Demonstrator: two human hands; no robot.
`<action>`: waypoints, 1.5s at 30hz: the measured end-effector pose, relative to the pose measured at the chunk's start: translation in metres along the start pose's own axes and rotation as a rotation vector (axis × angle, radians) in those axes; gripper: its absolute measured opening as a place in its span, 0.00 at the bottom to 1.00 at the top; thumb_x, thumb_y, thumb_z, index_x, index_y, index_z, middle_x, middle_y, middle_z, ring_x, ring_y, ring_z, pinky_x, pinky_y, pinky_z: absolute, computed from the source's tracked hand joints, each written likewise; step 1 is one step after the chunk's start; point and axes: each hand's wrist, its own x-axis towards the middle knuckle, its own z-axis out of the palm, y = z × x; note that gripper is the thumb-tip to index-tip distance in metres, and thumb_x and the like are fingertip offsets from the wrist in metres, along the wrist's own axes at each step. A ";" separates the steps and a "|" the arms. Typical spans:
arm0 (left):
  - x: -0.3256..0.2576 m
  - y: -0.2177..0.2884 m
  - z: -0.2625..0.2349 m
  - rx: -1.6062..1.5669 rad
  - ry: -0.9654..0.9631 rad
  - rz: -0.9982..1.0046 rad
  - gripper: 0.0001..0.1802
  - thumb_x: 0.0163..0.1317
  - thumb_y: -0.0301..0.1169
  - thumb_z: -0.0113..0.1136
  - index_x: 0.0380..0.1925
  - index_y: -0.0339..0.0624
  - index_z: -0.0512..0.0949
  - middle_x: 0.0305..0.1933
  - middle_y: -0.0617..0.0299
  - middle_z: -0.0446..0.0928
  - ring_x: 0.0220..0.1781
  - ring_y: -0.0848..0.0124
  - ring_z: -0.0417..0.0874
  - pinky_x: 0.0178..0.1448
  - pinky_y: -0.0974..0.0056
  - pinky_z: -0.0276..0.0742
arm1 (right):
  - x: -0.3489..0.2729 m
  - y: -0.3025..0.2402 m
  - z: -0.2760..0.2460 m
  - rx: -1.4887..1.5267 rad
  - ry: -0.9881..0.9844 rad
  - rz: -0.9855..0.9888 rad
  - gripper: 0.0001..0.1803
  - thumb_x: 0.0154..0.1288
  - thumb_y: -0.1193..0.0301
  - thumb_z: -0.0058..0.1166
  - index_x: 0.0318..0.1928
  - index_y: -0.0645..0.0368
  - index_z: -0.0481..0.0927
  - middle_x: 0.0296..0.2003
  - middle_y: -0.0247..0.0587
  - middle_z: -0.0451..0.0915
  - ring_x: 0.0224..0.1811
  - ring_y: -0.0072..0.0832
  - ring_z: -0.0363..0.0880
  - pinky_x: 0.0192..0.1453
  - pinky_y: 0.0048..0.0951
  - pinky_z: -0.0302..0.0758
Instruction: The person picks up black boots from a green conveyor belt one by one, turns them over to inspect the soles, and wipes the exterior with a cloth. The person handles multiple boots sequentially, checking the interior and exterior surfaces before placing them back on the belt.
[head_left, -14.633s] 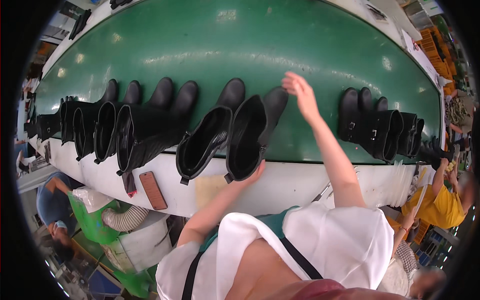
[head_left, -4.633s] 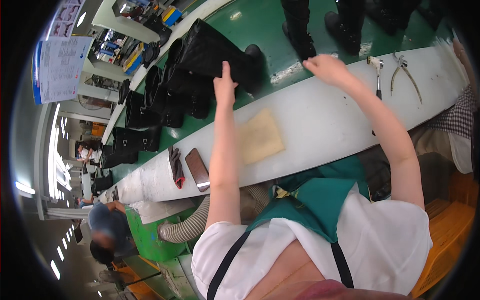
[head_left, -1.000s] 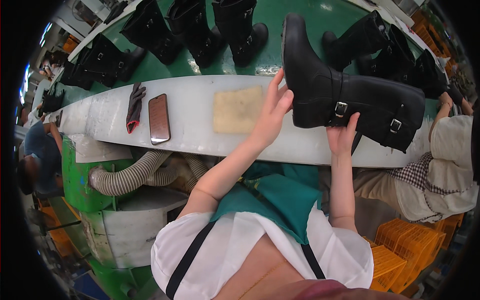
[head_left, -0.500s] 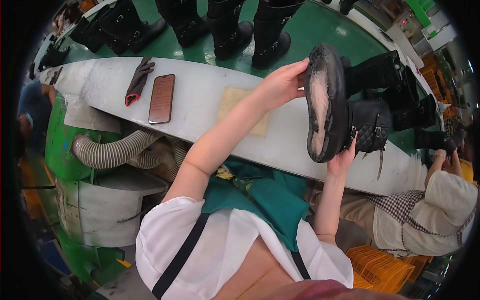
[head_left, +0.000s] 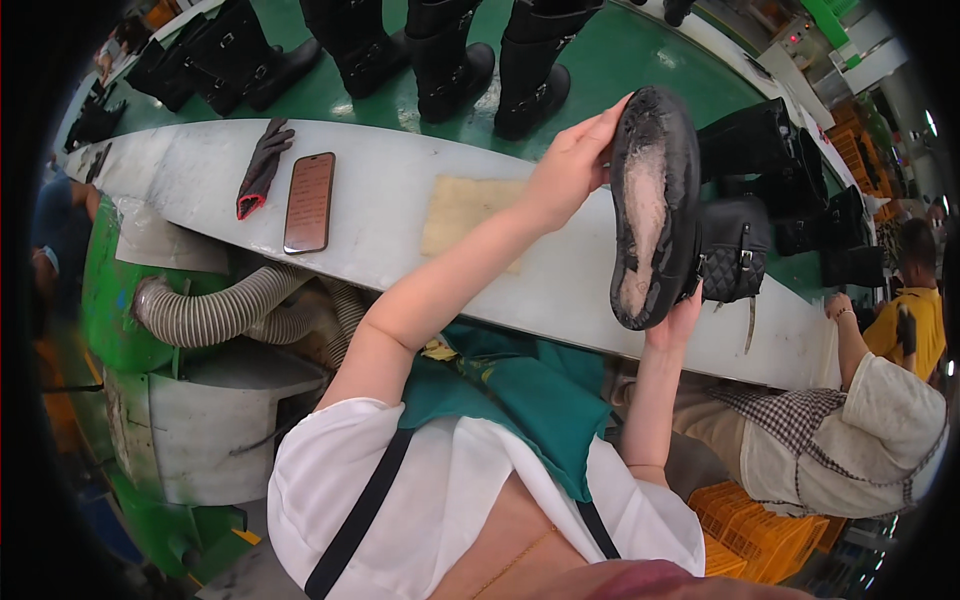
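Observation:
I hold up a black ankle boot (head_left: 645,215) over the right part of the white bench, its underside facing me. The bottom has a rough dark rim and a pale, bare-looking strip down the middle; the quilted, buckled shaft (head_left: 733,262) points away to the right. My left hand (head_left: 572,168) is closed on the toe end, with its fingertips partly hidden behind the boot. Lower down, my right hand (head_left: 677,318) grips the heel end from beneath, its fingers partly covered by the boot.
On the white bench (head_left: 380,160) lie a dark glove (head_left: 264,168), a phone (head_left: 310,203) and a yellowish sheet (head_left: 465,215). Black boots (head_left: 450,60) line the green surface beyond. A ribbed hose (head_left: 215,308) joins a green machine at left; a co-worker (head_left: 850,430) is at right.
The boot has turned slightly, so its underside faces me more squarely and less of the shaft shows. Both hands keep hold of it. At right, the co-worker's arm has shifted and a yellow-shirted person shows.

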 end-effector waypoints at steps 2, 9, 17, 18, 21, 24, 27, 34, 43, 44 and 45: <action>-0.002 0.002 -0.001 -0.037 -0.050 -0.025 0.27 0.74 0.41 0.35 0.67 0.39 0.58 0.62 0.61 0.68 0.62 0.72 0.69 0.67 0.63 0.63 | 0.001 -0.004 -0.009 0.048 -0.033 0.022 0.26 0.74 0.59 0.32 0.63 0.64 0.66 0.62 0.47 0.68 0.63 0.42 0.67 0.69 0.44 0.62; -0.006 0.008 0.005 0.253 -0.047 -0.034 0.27 0.73 0.42 0.38 0.67 0.41 0.59 0.58 0.61 0.71 0.57 0.74 0.74 0.59 0.67 0.72 | -0.001 -0.004 -0.010 0.058 -0.010 0.002 0.25 0.74 0.58 0.34 0.61 0.63 0.67 0.61 0.47 0.69 0.62 0.40 0.68 0.68 0.42 0.64; -0.003 0.006 -0.008 0.542 -0.076 0.001 0.27 0.72 0.39 0.35 0.68 0.41 0.58 0.54 0.59 0.74 0.52 0.73 0.77 0.53 0.66 0.77 | -0.010 -0.008 -0.001 0.019 0.048 -0.009 0.23 0.74 0.59 0.38 0.59 0.63 0.68 0.58 0.45 0.71 0.60 0.36 0.70 0.65 0.37 0.68; -0.003 0.004 -0.009 0.514 -0.091 0.018 0.27 0.72 0.38 0.35 0.68 0.41 0.57 0.54 0.59 0.74 0.52 0.73 0.77 0.53 0.66 0.77 | -0.010 -0.009 -0.003 0.018 0.044 -0.009 0.23 0.74 0.59 0.38 0.59 0.63 0.69 0.58 0.45 0.71 0.60 0.36 0.70 0.65 0.37 0.68; -0.004 0.007 -0.002 0.528 -0.123 0.019 0.27 0.72 0.38 0.34 0.68 0.41 0.57 0.55 0.58 0.74 0.51 0.72 0.78 0.53 0.66 0.77 | -0.010 -0.011 -0.009 0.005 0.038 -0.013 0.23 0.74 0.59 0.37 0.58 0.63 0.69 0.57 0.45 0.72 0.59 0.36 0.71 0.65 0.37 0.68; -0.002 0.006 -0.001 0.485 -0.147 -0.018 0.27 0.72 0.37 0.35 0.68 0.40 0.56 0.55 0.58 0.73 0.52 0.71 0.78 0.54 0.65 0.77 | -0.010 -0.012 -0.010 -0.016 0.051 -0.025 0.23 0.74 0.59 0.36 0.58 0.63 0.70 0.57 0.45 0.72 0.59 0.36 0.71 0.65 0.37 0.68; 0.000 0.005 -0.001 0.315 -0.170 -0.096 0.27 0.72 0.37 0.36 0.68 0.39 0.56 0.56 0.58 0.73 0.54 0.70 0.77 0.56 0.63 0.74 | -0.011 -0.014 -0.011 -0.006 0.070 -0.033 0.22 0.74 0.60 0.36 0.58 0.63 0.69 0.57 0.45 0.72 0.59 0.36 0.71 0.65 0.37 0.68; 0.003 0.001 -0.001 0.085 -0.255 -0.154 0.27 0.70 0.34 0.44 0.68 0.43 0.58 0.60 0.64 0.71 0.58 0.74 0.74 0.63 0.63 0.69 | -0.011 -0.014 -0.021 0.075 0.042 -0.010 0.24 0.73 0.60 0.34 0.59 0.64 0.69 0.59 0.48 0.72 0.60 0.41 0.71 0.65 0.43 0.67; -0.003 -0.019 -0.004 0.055 -0.088 -0.174 0.33 0.71 0.41 0.44 0.71 0.43 0.48 0.67 0.60 0.63 0.64 0.72 0.68 0.66 0.61 0.65 | -0.013 -0.008 0.018 -0.111 0.243 -0.190 0.26 0.74 0.55 0.35 0.61 0.62 0.68 0.60 0.45 0.70 0.62 0.39 0.69 0.69 0.42 0.63; -0.010 -0.026 0.000 0.034 -0.020 -0.207 0.34 0.71 0.44 0.42 0.71 0.44 0.46 0.69 0.60 0.59 0.66 0.71 0.65 0.67 0.60 0.63 | -0.014 -0.006 0.029 -0.166 0.340 -0.252 0.27 0.74 0.55 0.35 0.61 0.61 0.67 0.61 0.44 0.70 0.62 0.38 0.68 0.69 0.42 0.62; -0.016 -0.034 0.005 0.010 0.040 -0.241 0.35 0.72 0.48 0.40 0.71 0.44 0.44 0.71 0.59 0.56 0.68 0.69 0.63 0.69 0.59 0.61 | -0.016 -0.007 0.024 -0.203 0.258 -0.285 0.27 0.73 0.53 0.37 0.62 0.59 0.67 0.61 0.42 0.70 0.61 0.35 0.69 0.68 0.40 0.63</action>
